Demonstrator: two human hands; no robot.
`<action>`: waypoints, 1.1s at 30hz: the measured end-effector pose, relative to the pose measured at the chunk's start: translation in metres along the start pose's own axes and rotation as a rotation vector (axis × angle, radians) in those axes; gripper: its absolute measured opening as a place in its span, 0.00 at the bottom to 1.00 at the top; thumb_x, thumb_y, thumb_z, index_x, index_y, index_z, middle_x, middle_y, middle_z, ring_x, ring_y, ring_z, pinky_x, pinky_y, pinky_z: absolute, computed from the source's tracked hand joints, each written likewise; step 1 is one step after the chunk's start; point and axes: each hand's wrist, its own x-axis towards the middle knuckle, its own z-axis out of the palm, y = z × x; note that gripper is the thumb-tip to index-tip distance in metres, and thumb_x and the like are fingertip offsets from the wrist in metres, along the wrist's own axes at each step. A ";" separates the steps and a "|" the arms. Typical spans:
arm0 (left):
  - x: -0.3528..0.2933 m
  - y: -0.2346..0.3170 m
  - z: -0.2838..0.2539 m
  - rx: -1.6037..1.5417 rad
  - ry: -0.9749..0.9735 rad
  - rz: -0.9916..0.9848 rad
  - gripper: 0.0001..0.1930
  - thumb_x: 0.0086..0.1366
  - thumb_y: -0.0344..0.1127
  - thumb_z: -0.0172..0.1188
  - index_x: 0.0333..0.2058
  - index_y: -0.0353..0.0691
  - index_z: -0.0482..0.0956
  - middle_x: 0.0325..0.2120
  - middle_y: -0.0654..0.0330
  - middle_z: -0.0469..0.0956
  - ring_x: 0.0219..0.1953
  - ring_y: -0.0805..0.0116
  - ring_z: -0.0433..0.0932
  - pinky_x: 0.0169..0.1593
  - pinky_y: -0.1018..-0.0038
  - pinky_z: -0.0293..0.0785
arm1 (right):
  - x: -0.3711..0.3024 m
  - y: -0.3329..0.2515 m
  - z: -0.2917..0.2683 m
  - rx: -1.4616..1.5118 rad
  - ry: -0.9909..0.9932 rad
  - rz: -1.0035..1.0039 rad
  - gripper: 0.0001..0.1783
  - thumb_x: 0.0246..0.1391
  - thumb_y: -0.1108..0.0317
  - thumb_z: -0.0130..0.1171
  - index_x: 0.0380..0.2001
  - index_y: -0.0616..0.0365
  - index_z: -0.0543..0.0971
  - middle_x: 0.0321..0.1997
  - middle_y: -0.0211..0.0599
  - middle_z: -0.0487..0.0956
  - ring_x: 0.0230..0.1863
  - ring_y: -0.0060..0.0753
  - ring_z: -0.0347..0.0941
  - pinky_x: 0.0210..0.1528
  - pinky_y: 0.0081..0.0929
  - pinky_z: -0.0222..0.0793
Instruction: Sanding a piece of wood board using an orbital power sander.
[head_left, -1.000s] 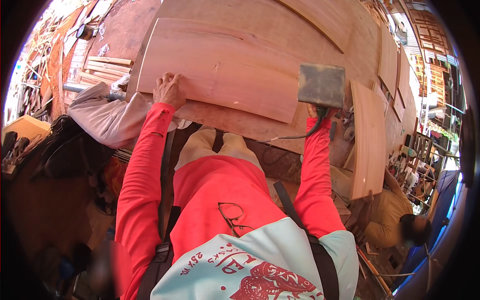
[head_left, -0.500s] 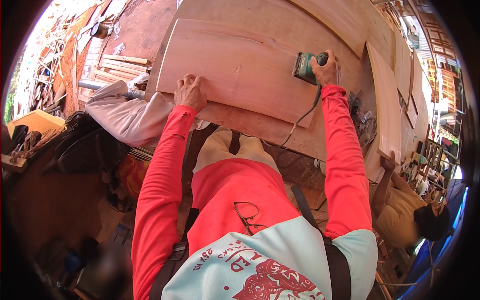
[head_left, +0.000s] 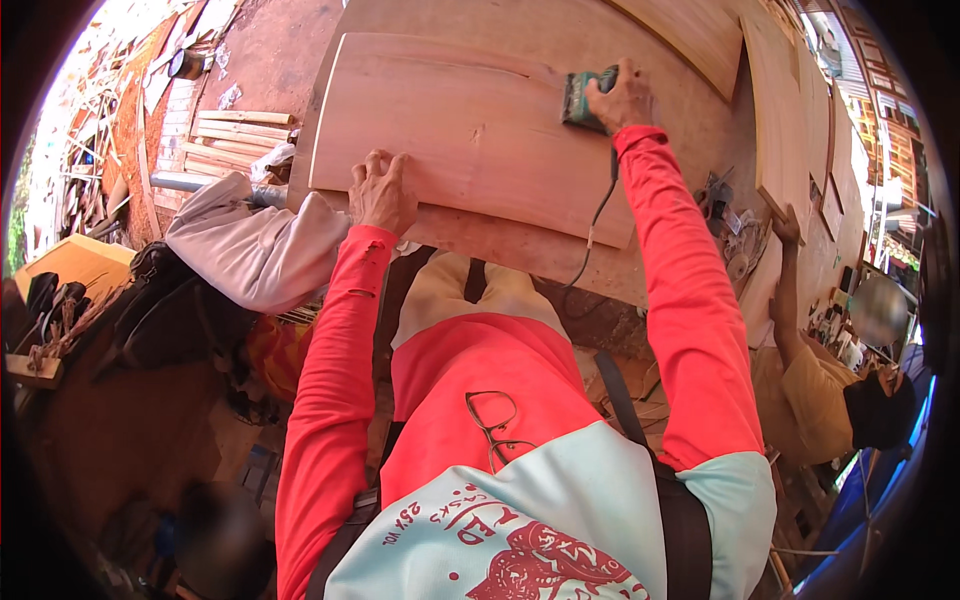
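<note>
A wide, pale reddish wooden board (head_left: pixel 420 110) lies flat across the worktable. My right hand (head_left: pixel 624 102) grips a green electric sander (head_left: pixel 588 98), which rests on the board near its far right end. The sander's black cord (head_left: pixel 600 212) hangs down past the table's near edge. At the board's near left edge, my left hand (head_left: pixel 382 195) rests on the wood with its fingers apart, holding nothing. Part of the palm is hidden from view.
A bundled pale cloth (head_left: pixel 250 240) lies left of my left hand. More wooden panels (head_left: pixel 690 35) lie at the far right. A co-worker in a yellow shirt (head_left: pixel 815 410) reaches to a panel (head_left: pixel 778 130) there. Debris (head_left: pixel 735 235) sits on the table's right side.
My right hand has slid the sander left and slightly farther away over the board. My left hand stays at the near edge. The co-worker's hand and panel have shifted away from me.
</note>
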 end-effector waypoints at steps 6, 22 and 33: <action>-0.004 -0.007 0.000 -0.005 -0.008 -0.015 0.32 0.53 0.36 0.61 0.61 0.52 0.73 0.63 0.53 0.64 0.63 0.45 0.64 0.59 0.50 0.69 | -0.032 -0.013 -0.007 0.040 -0.071 -0.072 0.31 0.44 0.50 0.69 0.49 0.53 0.73 0.49 0.58 0.74 0.42 0.64 0.80 0.44 0.53 0.78; 0.052 0.133 -0.032 -0.504 0.109 0.523 0.41 0.55 0.38 0.69 0.67 0.47 0.60 0.63 0.41 0.61 0.60 0.34 0.67 0.61 0.52 0.69 | -0.019 -0.061 -0.027 0.219 -0.557 0.194 0.46 0.52 0.40 0.63 0.64 0.57 0.59 0.64 0.68 0.63 0.57 0.70 0.74 0.60 0.50 0.73; 0.103 0.222 -0.010 -0.162 -0.014 0.468 0.44 0.50 0.43 0.73 0.66 0.59 0.61 0.59 0.47 0.65 0.47 0.37 0.80 0.48 0.48 0.79 | -0.053 0.005 0.021 0.882 -0.524 0.199 0.42 0.50 0.58 0.67 0.65 0.58 0.62 0.60 0.61 0.69 0.58 0.57 0.72 0.54 0.39 0.74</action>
